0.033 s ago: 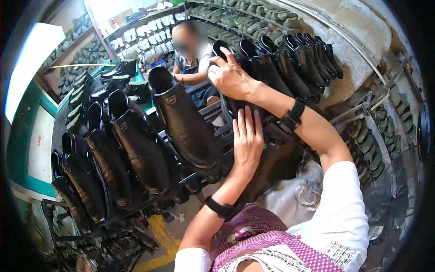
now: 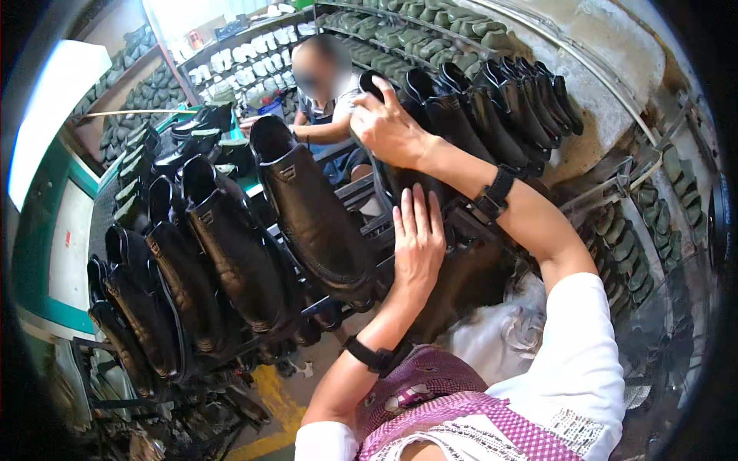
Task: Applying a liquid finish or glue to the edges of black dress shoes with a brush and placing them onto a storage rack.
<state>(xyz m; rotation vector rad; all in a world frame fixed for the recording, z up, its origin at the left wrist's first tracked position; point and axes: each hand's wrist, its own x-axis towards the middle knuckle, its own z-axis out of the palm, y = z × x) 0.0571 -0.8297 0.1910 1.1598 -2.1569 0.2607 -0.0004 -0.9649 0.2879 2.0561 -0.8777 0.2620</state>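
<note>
Hold on the black shoe kept, with scarcely a shift

At the left end of the rack [image 2: 319, 306], black shoes [image 2: 157, 307] stand in a slanting row, toes down; nearer its middle a larger-looking shoe [image 2: 311, 211] slopes alone, its toe towards the person; behind it, past the rack's far edge, a co-worker [image 2: 338, 132] sits with an arm reaching forward.

Next comes the handled shoe [image 2: 400, 178], near the rack's middle, mostly hidden by the hands; the right hand [image 2: 393, 134] grips its collar, fingers bent over the rim; the left hand [image 2: 419, 257] lies flat with fingers straight and together, their tips against the lower front, not wrapped round it; whether the shoe bears on the rack I cannot tell.

Towards the right end, more black shoes [image 2: 461, 123] recede in line; since the previous frame the hands and nearest shoes differ only slightly in position, so I judge the same handling continues; nothing has been released.
</note>
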